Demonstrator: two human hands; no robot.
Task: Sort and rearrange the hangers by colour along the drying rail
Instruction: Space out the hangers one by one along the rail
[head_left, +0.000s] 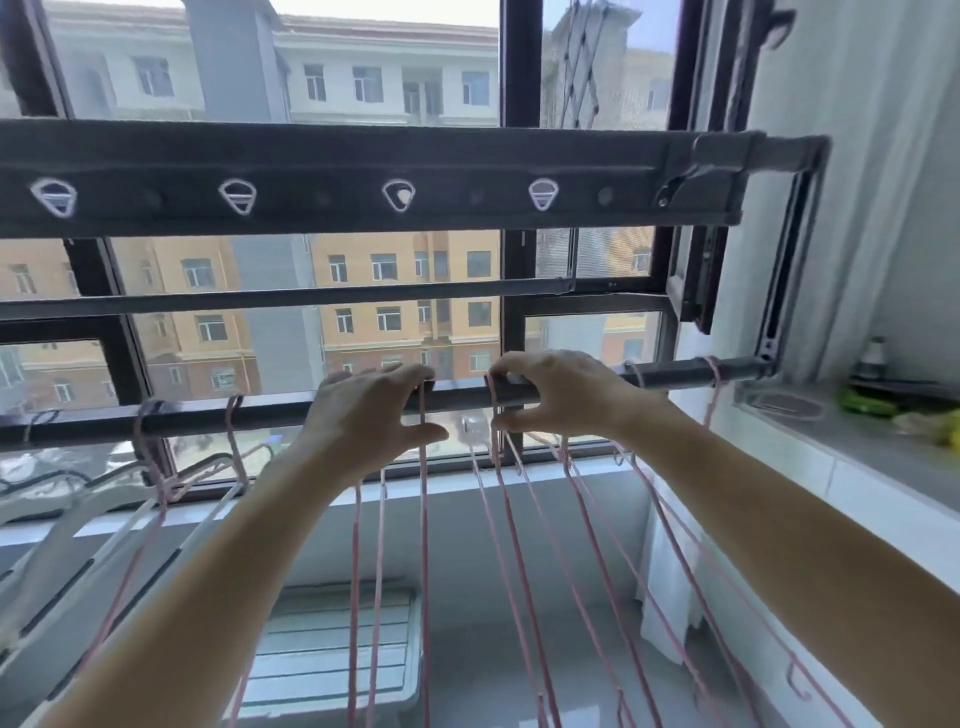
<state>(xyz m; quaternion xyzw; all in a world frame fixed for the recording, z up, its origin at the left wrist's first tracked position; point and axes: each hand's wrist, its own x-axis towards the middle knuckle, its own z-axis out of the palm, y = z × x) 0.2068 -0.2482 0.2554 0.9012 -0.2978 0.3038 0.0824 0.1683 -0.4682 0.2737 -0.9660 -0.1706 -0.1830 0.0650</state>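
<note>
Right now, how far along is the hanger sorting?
Partly done. Several pink hangers hang together along the right half of the rail. The left hand and right hand each grip one by its hook. Left: pink ones sit mixed among the white hangers, far left.

daylight floods in through the window (395, 322) beyond the left hand (374, 415) and right hand (561, 395), so the rack bar (363, 171) above them goes almost silhouette. sky strip (389, 8) up top is blown white. fisheye bends everything toward the edges. white hangers (78, 525) far left of the left hand are smeared; pink hangers (511, 519) below both hands look sharper.
</note>
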